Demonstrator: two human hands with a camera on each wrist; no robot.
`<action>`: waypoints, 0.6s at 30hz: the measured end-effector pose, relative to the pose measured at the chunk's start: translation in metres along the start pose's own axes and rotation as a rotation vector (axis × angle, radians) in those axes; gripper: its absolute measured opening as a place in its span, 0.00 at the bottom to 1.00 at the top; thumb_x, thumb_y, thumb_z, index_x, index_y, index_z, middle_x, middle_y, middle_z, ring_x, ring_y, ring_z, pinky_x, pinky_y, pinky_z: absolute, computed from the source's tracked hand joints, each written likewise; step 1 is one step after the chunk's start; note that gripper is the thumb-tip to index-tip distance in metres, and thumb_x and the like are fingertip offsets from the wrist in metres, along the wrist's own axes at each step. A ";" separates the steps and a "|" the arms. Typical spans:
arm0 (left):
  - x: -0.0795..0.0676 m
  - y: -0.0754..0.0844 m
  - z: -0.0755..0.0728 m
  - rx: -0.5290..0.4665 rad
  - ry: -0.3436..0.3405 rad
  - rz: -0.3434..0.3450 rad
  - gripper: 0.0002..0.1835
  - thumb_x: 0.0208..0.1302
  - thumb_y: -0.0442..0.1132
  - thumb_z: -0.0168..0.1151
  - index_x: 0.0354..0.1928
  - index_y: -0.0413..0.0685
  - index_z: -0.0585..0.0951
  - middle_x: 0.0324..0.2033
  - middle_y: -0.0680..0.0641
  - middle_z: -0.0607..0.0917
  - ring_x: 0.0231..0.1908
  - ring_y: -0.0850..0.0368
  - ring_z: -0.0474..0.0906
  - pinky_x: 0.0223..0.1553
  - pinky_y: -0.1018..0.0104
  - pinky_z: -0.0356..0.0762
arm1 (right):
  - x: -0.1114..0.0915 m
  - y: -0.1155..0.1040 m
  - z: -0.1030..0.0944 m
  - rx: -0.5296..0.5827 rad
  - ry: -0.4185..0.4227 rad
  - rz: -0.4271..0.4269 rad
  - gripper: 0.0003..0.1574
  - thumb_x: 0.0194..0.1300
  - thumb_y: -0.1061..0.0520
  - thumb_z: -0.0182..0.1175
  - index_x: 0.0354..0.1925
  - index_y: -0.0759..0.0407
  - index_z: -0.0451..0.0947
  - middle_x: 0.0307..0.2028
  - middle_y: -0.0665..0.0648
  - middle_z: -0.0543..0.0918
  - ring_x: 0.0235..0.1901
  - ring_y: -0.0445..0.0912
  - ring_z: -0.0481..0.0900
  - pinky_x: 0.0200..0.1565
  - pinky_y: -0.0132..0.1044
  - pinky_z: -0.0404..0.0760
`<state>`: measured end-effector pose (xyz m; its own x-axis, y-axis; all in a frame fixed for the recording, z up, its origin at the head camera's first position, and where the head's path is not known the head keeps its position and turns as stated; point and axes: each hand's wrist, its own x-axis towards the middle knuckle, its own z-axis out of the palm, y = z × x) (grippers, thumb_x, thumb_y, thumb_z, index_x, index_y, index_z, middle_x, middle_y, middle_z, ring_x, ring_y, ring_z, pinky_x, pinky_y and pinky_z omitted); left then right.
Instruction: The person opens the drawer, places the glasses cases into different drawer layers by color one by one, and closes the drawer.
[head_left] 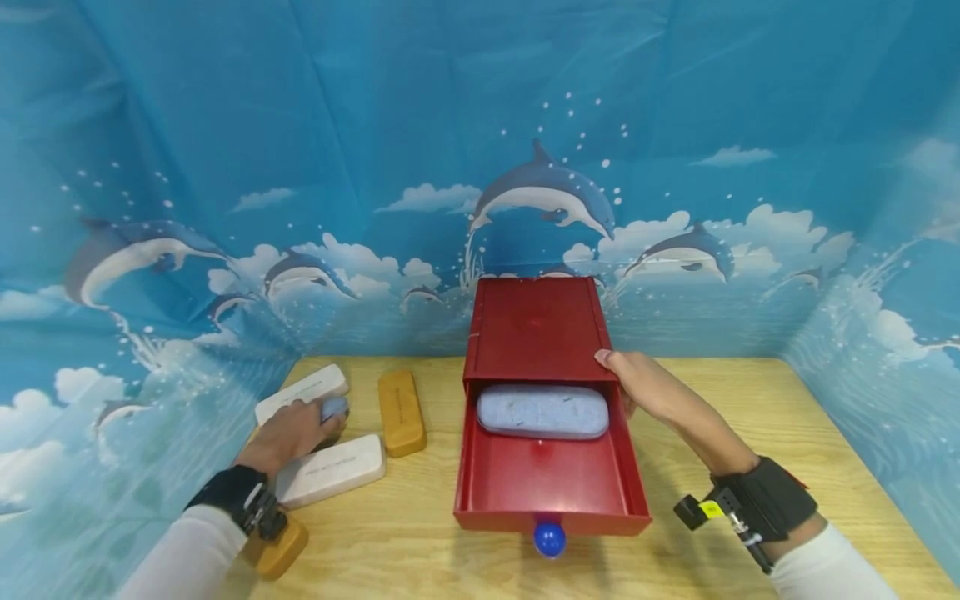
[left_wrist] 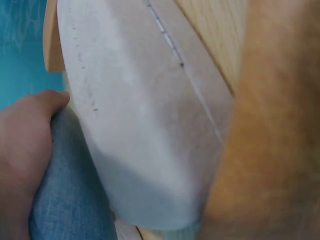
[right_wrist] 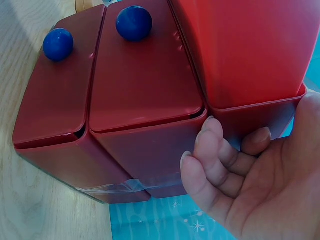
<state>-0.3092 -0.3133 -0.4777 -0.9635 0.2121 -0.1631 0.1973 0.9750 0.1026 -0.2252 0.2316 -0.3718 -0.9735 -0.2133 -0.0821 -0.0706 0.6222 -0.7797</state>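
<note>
Head view: left hand (head_left: 292,429) on gray-blue case (head_left: 334,407) at 8 o'clock, right hand (head_left: 637,383) bracing red cabinet (head_left: 538,321) at 5.
Left thumb wraps the case side, a grip by the look of it; other fingertips hidden, can't tell how they seat. Right thumb sits on the cabinet's top edge, bent fingers against the side wall. Top drawer (head_left: 543,483) is out, pale-blue case (head_left: 542,412) across its 12 o'clock end, bare floor toward 6. Tips, my judgement: lift straight up, since white cases (head_left: 337,471) crowd the left hand at 11 and 5, orange case (head_left: 402,412) at 3. Grip mid-length so the case hangs level. Light right-hand pressure should do; too much could tip the cabinet with that drawer out.
</note>
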 end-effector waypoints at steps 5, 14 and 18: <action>-0.002 0.005 -0.006 0.041 0.031 0.018 0.38 0.68 0.65 0.45 0.55 0.32 0.72 0.34 0.36 0.79 0.34 0.43 0.76 0.33 0.47 0.73 | 0.000 0.001 -0.001 -0.006 -0.007 -0.002 0.41 0.75 0.35 0.31 0.38 0.65 0.79 0.13 0.59 0.77 0.18 0.57 0.79 0.33 0.46 0.78; -0.006 0.025 -0.019 0.093 0.126 0.121 0.40 0.70 0.65 0.41 0.57 0.31 0.70 0.34 0.36 0.78 0.35 0.42 0.76 0.37 0.45 0.74 | 0.000 0.001 -0.001 0.004 0.007 -0.012 0.40 0.75 0.37 0.32 0.37 0.65 0.79 0.13 0.58 0.77 0.16 0.55 0.78 0.31 0.44 0.78; -0.009 0.040 -0.028 0.111 0.189 0.171 0.41 0.69 0.67 0.39 0.58 0.32 0.71 0.34 0.37 0.78 0.34 0.45 0.76 0.36 0.47 0.74 | 0.000 0.000 -0.001 0.001 0.013 -0.010 0.40 0.75 0.37 0.32 0.37 0.65 0.79 0.13 0.58 0.77 0.16 0.54 0.78 0.30 0.45 0.79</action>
<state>-0.2977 -0.2779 -0.4448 -0.9292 0.3680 0.0341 0.3683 0.9297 0.0035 -0.2253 0.2321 -0.3710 -0.9755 -0.2096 -0.0665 -0.0798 0.6193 -0.7811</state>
